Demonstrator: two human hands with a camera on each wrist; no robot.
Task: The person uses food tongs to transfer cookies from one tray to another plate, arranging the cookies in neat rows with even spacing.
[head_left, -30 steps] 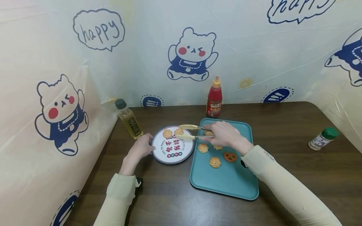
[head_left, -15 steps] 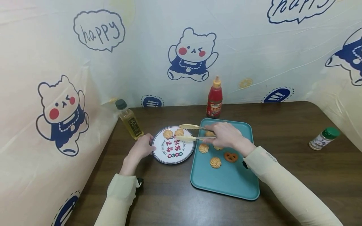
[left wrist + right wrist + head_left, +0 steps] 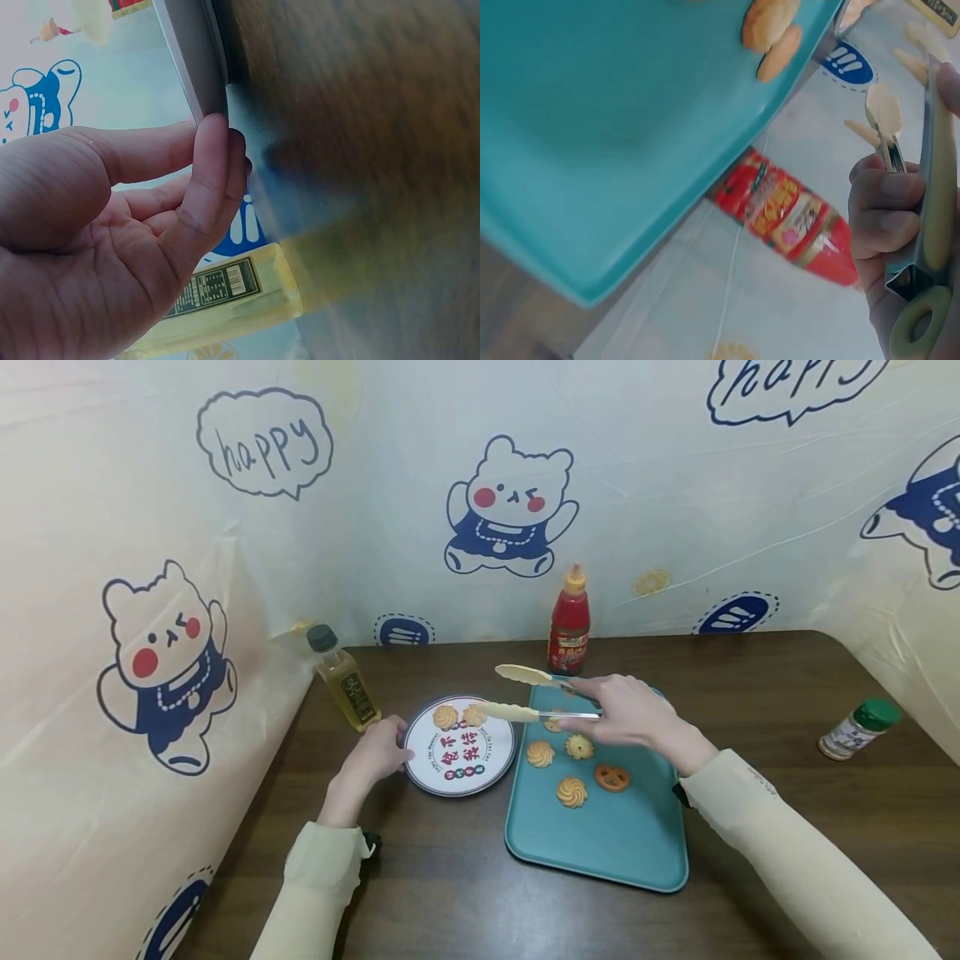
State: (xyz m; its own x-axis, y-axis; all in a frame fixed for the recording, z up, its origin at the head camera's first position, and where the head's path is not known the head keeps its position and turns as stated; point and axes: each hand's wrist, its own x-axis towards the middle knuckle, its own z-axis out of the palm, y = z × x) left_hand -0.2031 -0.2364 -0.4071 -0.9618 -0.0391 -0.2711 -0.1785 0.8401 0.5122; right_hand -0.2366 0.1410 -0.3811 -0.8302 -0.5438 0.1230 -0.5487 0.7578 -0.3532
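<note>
Bottle (image 3: pixel 347 685), dark-capped and yellow, stood leftmost on the counter (image 3: pixel 435 877). Just beside it, your left hand (image 3: pixel 371 750) pinched the left rim of the plate (image 3: pixel 459 786), thumb to one side and fingers to the other, your forearm reaching forward from below. The plate looked stiff, smooth and fairly light, so that rim hold seemed a sound one. Two swirled cookies (image 3: pixel 445 717) sat side by side on its far part.

Next, the tongs (image 3: pixel 517 712) pointed left with their pale tips spread apart and nothing between them. In the head view the lower tip overlapped the right-hand swirled cookie; whether it touched, the views could not settle. Below and to the right, on the tray (image 3: pixel 600 856), lay more cookies (image 3: pixel 572 792) and a pretzel (image 3: pixel 612 777). All were probably light, dry and crumbly, best taken by the sides with a gentle squeeze; the pretzel's thin loops looked easiest to snap.

The ketchup bottle (image 3: pixel 567 639) stood behind the tray. Your right hand (image 3: pixel 637 714) was curled around the tongs over the tray's far end, your forearm slanting in from the lower right. Farthest right was a green-capped jar (image 3: pixel 857 730).
</note>
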